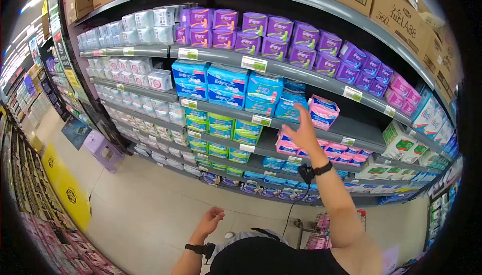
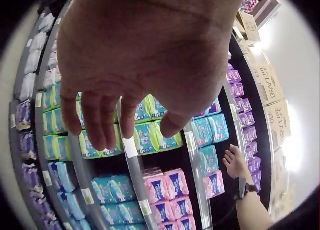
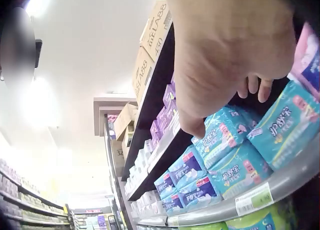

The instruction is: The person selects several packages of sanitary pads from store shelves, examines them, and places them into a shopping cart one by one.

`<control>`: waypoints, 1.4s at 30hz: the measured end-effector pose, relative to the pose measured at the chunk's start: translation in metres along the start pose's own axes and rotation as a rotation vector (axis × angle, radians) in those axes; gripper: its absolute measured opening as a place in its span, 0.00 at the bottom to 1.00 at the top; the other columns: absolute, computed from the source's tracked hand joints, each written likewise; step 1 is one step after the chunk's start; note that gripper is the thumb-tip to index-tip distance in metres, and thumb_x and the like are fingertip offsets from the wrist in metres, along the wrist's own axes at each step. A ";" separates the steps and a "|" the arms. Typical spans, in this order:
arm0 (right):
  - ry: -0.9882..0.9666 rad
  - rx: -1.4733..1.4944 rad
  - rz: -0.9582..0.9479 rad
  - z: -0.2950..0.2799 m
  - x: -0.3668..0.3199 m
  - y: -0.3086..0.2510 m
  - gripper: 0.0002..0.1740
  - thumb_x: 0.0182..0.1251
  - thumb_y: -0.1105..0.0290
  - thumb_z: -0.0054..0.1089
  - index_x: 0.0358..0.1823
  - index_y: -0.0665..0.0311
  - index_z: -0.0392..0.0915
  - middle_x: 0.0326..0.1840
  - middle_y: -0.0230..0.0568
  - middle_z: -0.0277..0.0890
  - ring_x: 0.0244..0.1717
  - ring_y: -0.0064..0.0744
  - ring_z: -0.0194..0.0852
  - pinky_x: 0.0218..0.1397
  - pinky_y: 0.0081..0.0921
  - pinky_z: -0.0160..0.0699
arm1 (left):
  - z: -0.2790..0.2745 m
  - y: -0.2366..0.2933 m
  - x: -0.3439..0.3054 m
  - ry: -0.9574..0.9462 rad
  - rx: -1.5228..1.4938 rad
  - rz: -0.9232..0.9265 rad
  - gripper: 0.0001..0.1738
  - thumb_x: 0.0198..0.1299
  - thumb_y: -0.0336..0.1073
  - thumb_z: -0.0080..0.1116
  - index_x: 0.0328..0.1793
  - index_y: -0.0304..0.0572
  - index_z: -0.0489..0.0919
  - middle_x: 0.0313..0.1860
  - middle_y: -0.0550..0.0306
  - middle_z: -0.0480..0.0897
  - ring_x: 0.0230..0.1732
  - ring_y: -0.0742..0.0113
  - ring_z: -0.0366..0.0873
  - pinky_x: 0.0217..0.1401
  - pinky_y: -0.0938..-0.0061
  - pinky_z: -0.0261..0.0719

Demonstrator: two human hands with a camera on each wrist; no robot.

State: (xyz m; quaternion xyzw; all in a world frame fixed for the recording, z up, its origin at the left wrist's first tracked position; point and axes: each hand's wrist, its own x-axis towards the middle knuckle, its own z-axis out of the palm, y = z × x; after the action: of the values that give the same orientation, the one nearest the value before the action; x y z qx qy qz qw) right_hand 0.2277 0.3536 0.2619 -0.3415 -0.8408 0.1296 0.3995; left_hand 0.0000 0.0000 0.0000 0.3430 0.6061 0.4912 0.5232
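Observation:
My right hand [image 1: 305, 133] reaches toward the second shelf level from the top, thumb and fingers spread with nothing between them. Its fingertips overlap a single teal sanitary pad pack [image 1: 287, 108] in the head view. To the right of it stands a pink pad pack [image 1: 324, 110]; to the left are stacked teal packs [image 1: 262, 94]. In the right wrist view, the hand [image 3: 230, 65] is above the teal packs [image 3: 232, 170], its fingertips partly hidden. My left hand [image 1: 208, 224] hangs low before my body, fingers loosely bent and holding nothing.
Purple packs [image 1: 278, 28] line the shelf above, with cardboard boxes [image 1: 401, 19] on top. Green packs [image 1: 221, 126] and pink packs [image 1: 341, 152] fill lower shelves. A red shopping cart [image 1: 321, 225] stands at my right. A lilac stool [image 1: 100, 149] is on the floor at left.

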 end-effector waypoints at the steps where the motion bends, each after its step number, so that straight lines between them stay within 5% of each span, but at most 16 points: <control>1: 0.044 -0.081 -0.080 0.000 0.014 0.003 0.52 0.52 0.61 0.77 0.76 0.63 0.56 0.73 0.57 0.60 0.74 0.58 0.57 0.75 0.50 0.57 | 0.005 -0.004 -0.001 0.010 -0.008 -0.004 0.17 0.68 0.41 0.60 0.54 0.37 0.78 0.44 0.52 0.83 0.46 0.64 0.81 0.52 0.69 0.77; 3: 0.112 -0.123 -0.141 0.026 0.043 -0.016 0.54 0.50 0.61 0.78 0.76 0.64 0.56 0.73 0.59 0.60 0.73 0.60 0.57 0.75 0.49 0.58 | -0.034 0.002 -0.009 0.048 0.027 -0.019 0.16 0.68 0.41 0.60 0.54 0.36 0.78 0.43 0.53 0.83 0.45 0.65 0.81 0.52 0.70 0.77; 9: 0.107 -0.326 -0.100 0.033 0.093 -0.022 0.50 0.47 0.61 0.79 0.72 0.60 0.61 0.68 0.59 0.63 0.70 0.59 0.59 0.71 0.49 0.60 | -0.021 -0.012 -0.006 0.093 -0.078 -0.026 0.17 0.67 0.41 0.61 0.53 0.37 0.78 0.43 0.55 0.83 0.46 0.66 0.81 0.51 0.71 0.77; 15: 0.056 -0.149 -0.165 0.031 0.102 -0.027 0.29 0.47 0.66 0.77 0.45 0.61 0.66 0.50 0.51 0.68 0.53 0.57 0.65 0.59 0.46 0.66 | -0.005 -0.010 -0.001 0.023 -0.057 -0.047 0.17 0.67 0.42 0.61 0.53 0.37 0.79 0.43 0.56 0.83 0.45 0.67 0.80 0.51 0.70 0.77; 18: -0.085 -0.088 -0.067 0.028 0.100 -0.028 0.28 0.46 0.68 0.77 0.40 0.62 0.63 0.52 0.52 0.69 0.55 0.60 0.67 0.60 0.43 0.68 | -0.001 -0.010 0.007 -0.045 0.011 -0.014 0.17 0.67 0.42 0.61 0.54 0.37 0.78 0.44 0.56 0.83 0.46 0.67 0.79 0.52 0.71 0.77; 21: 0.092 -0.106 -0.350 0.031 0.074 -0.021 0.28 0.45 0.70 0.78 0.40 0.63 0.64 0.56 0.55 0.70 0.58 0.61 0.68 0.61 0.42 0.69 | 0.001 -0.001 0.017 -0.086 0.052 0.027 0.17 0.68 0.41 0.60 0.55 0.35 0.77 0.44 0.57 0.82 0.47 0.67 0.78 0.54 0.72 0.75; 25: 0.142 -0.046 -0.334 0.023 0.009 -0.034 0.31 0.48 0.66 0.80 0.45 0.63 0.64 0.56 0.53 0.70 0.60 0.54 0.70 0.62 0.40 0.69 | 0.003 0.004 0.033 -0.101 0.103 0.061 0.17 0.68 0.38 0.61 0.56 0.34 0.76 0.43 0.56 0.81 0.48 0.67 0.78 0.54 0.70 0.75; 28: -0.006 0.250 -0.014 0.015 -0.053 -0.037 0.32 0.51 0.63 0.79 0.48 0.63 0.64 0.51 0.47 0.68 0.55 0.41 0.69 0.61 0.36 0.68 | 0.016 0.022 0.034 -0.146 0.075 0.091 0.21 0.65 0.35 0.64 0.60 0.36 0.73 0.48 0.55 0.80 0.51 0.65 0.78 0.57 0.68 0.76; 29: -0.076 0.332 -0.021 0.012 -0.073 -0.034 0.31 0.54 0.61 0.78 0.49 0.62 0.65 0.48 0.42 0.66 0.51 0.34 0.65 0.58 0.32 0.68 | 0.023 0.033 0.033 -0.169 0.058 0.101 0.23 0.64 0.34 0.65 0.62 0.37 0.71 0.51 0.55 0.80 0.52 0.65 0.78 0.58 0.67 0.76; 33: -0.458 0.442 0.055 -0.013 -0.147 -0.041 0.31 0.56 0.61 0.76 0.54 0.60 0.66 0.47 0.39 0.67 0.49 0.30 0.67 0.55 0.30 0.69 | 0.064 0.060 0.027 -0.313 -0.217 0.306 0.41 0.54 0.34 0.75 0.71 0.43 0.64 0.64 0.53 0.75 0.64 0.62 0.74 0.64 0.63 0.75; 34: -0.547 0.517 0.204 -0.013 -0.167 -0.039 0.32 0.54 0.63 0.78 0.55 0.61 0.68 0.50 0.38 0.69 0.53 0.30 0.67 0.59 0.29 0.68 | 0.080 0.068 0.026 -0.355 -0.261 0.334 0.44 0.52 0.34 0.76 0.73 0.42 0.62 0.66 0.53 0.73 0.67 0.62 0.71 0.66 0.62 0.74; 37: -0.552 0.426 0.210 -0.026 -0.203 -0.049 0.31 0.55 0.62 0.77 0.55 0.61 0.69 0.53 0.40 0.70 0.55 0.33 0.68 0.60 0.31 0.69 | 0.115 0.087 0.025 -0.357 -0.086 0.409 0.49 0.48 0.32 0.78 0.75 0.38 0.60 0.67 0.52 0.73 0.70 0.61 0.69 0.72 0.60 0.70; 38: -0.534 0.448 0.313 -0.029 -0.210 -0.044 0.32 0.52 0.63 0.78 0.55 0.61 0.69 0.55 0.44 0.69 0.59 0.41 0.68 0.64 0.36 0.67 | 0.123 0.093 0.026 -0.365 -0.094 0.367 0.48 0.49 0.33 0.78 0.74 0.37 0.61 0.66 0.52 0.74 0.68 0.61 0.70 0.71 0.60 0.70; 40: -0.259 0.307 0.025 -0.045 -0.221 -0.027 0.32 0.52 0.62 0.76 0.56 0.61 0.70 0.57 0.47 0.69 0.63 0.48 0.67 0.68 0.39 0.63 | 0.146 0.095 0.030 -0.380 -0.161 0.280 0.44 0.51 0.35 0.77 0.72 0.36 0.64 0.64 0.53 0.76 0.65 0.63 0.73 0.70 0.62 0.72; 42: -0.151 0.064 0.057 -0.102 -0.217 -0.056 0.30 0.55 0.55 0.71 0.57 0.60 0.73 0.61 0.49 0.68 0.67 0.50 0.64 0.71 0.41 0.60 | 0.153 0.087 0.030 -0.392 -0.172 0.226 0.40 0.54 0.37 0.75 0.70 0.35 0.66 0.62 0.53 0.77 0.63 0.65 0.74 0.67 0.65 0.73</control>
State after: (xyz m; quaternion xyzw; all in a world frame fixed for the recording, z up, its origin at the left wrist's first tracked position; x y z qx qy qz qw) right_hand 0.3756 0.1600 0.2286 -0.3414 -0.8540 0.1933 0.3417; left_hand 0.1337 0.0890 0.0783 0.4516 0.4067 0.5203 0.6000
